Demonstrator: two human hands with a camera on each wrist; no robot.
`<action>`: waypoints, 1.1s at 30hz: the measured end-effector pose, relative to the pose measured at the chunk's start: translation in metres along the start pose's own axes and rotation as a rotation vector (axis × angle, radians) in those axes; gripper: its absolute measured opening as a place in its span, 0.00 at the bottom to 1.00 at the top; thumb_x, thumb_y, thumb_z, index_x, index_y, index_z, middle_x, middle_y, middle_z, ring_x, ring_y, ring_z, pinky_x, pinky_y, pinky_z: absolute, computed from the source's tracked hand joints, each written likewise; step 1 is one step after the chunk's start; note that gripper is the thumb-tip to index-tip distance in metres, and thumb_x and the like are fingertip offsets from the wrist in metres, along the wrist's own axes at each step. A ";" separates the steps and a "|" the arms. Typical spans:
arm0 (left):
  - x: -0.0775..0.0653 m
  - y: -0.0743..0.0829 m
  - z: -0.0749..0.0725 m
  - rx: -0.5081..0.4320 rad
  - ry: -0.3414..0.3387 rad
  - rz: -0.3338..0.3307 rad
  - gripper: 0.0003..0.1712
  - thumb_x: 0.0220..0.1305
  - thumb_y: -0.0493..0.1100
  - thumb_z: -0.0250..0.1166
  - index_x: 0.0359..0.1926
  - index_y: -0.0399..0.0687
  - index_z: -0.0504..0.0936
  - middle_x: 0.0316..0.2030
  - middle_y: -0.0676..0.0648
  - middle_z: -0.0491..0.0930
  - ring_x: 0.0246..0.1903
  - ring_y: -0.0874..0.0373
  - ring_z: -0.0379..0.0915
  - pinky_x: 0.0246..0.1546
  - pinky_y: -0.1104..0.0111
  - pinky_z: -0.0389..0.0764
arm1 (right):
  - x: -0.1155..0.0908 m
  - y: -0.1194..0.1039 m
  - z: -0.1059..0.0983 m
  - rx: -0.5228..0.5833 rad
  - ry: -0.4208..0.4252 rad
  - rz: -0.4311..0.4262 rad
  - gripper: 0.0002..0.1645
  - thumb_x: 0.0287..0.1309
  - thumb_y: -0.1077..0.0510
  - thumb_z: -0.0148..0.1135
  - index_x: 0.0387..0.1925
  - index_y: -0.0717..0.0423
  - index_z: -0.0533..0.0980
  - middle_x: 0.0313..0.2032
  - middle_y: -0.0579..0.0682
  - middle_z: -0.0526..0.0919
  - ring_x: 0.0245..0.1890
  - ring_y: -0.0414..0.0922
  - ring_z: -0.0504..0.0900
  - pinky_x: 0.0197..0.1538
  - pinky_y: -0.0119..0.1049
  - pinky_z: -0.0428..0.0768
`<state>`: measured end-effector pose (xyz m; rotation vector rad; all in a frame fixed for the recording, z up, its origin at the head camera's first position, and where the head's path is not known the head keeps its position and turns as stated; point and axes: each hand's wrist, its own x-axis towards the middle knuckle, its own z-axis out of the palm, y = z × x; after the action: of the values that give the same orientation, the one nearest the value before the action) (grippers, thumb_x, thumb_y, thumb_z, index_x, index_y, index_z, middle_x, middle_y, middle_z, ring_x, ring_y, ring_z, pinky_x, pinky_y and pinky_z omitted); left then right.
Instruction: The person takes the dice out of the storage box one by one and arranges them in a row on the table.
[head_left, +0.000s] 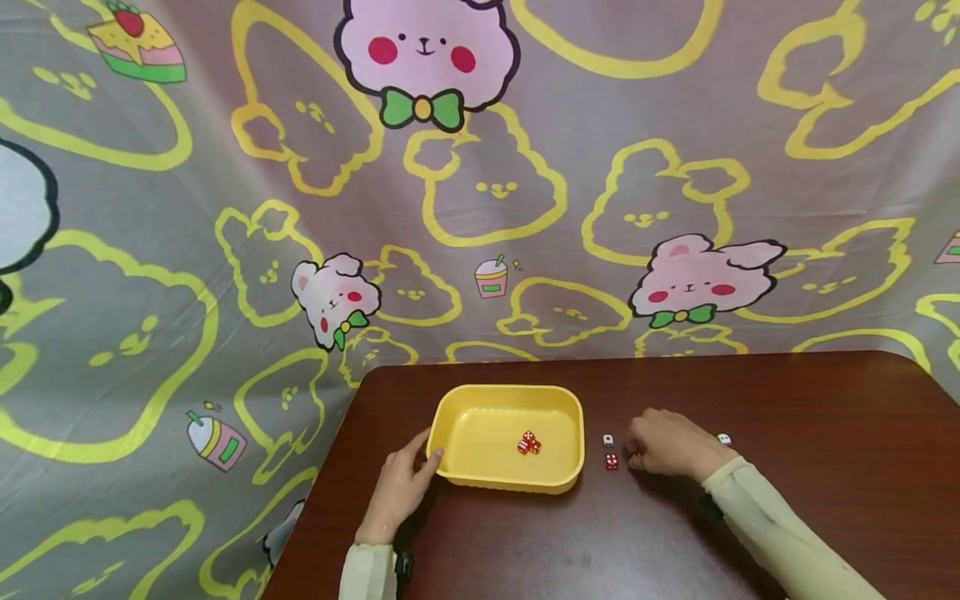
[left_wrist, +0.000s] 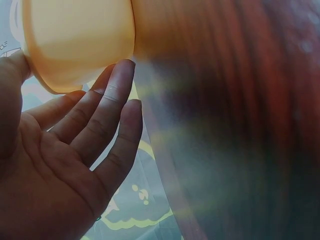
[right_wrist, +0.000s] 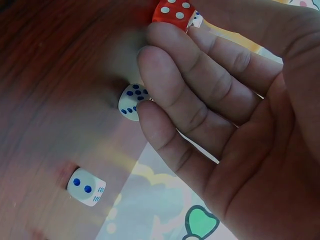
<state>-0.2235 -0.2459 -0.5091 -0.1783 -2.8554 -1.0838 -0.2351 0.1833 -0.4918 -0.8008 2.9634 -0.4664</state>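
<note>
Yellow tray (head_left: 476,450), lower centre, gripped by left hand (head_left: 401,483); right hand (head_left: 673,443), hold unclear, should pinch each die (head_left: 611,462) squarely.

The left hand (head_left: 401,483) reaches forward, its back upward, its thumb on the side nearer the right hand (head_left: 667,443). Seen from the left wrist, the fingers (left_wrist: 111,105) bend gently out from the palm, with the thumb set opposite, a gap between. The pale-sleeved left forearm (head_left: 367,573) lies behind that hand. The right hand points leftward, back up, the forearm (head_left: 787,533), in a matching sleeve, slanting away behind its wrist. Its four fingers (right_wrist: 185,107) curve loosely from the palm; where the thumb's tip rests is hidden.
</note>
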 end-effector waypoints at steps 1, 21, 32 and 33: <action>0.000 0.000 0.000 0.000 0.001 -0.001 0.26 0.68 0.54 0.59 0.65 0.54 0.73 0.17 0.55 0.72 0.14 0.65 0.62 0.25 0.73 0.69 | 0.000 0.000 0.000 -0.002 0.001 0.003 0.21 0.40 0.56 0.72 0.09 0.42 0.67 0.12 0.34 0.61 0.14 0.34 0.57 0.19 0.30 0.57; 0.002 -0.002 0.001 0.017 0.018 0.006 0.26 0.68 0.54 0.60 0.64 0.55 0.74 0.17 0.57 0.71 0.15 0.66 0.62 0.27 0.73 0.69 | -0.003 0.001 -0.009 0.012 -0.028 0.072 0.12 0.45 0.52 0.74 0.18 0.43 0.77 0.15 0.37 0.70 0.16 0.36 0.65 0.22 0.32 0.64; 0.003 -0.003 0.003 0.034 0.026 0.019 0.25 0.67 0.53 0.61 0.63 0.54 0.74 0.19 0.57 0.73 0.16 0.67 0.63 0.27 0.74 0.68 | 0.007 -0.004 -0.024 -0.004 -0.028 0.049 0.06 0.51 0.52 0.70 0.23 0.42 0.80 0.17 0.35 0.72 0.18 0.35 0.66 0.22 0.31 0.65; 0.003 -0.003 0.003 0.031 0.026 0.018 0.25 0.67 0.53 0.61 0.63 0.54 0.75 0.19 0.57 0.73 0.16 0.67 0.63 0.27 0.74 0.69 | 0.008 -0.005 -0.026 -0.001 -0.034 0.049 0.05 0.52 0.52 0.70 0.25 0.42 0.81 0.18 0.35 0.73 0.18 0.35 0.67 0.23 0.31 0.67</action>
<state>-0.2268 -0.2458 -0.5131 -0.1863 -2.8396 -1.0299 -0.2427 0.1817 -0.4655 -0.7265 2.9445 -0.4442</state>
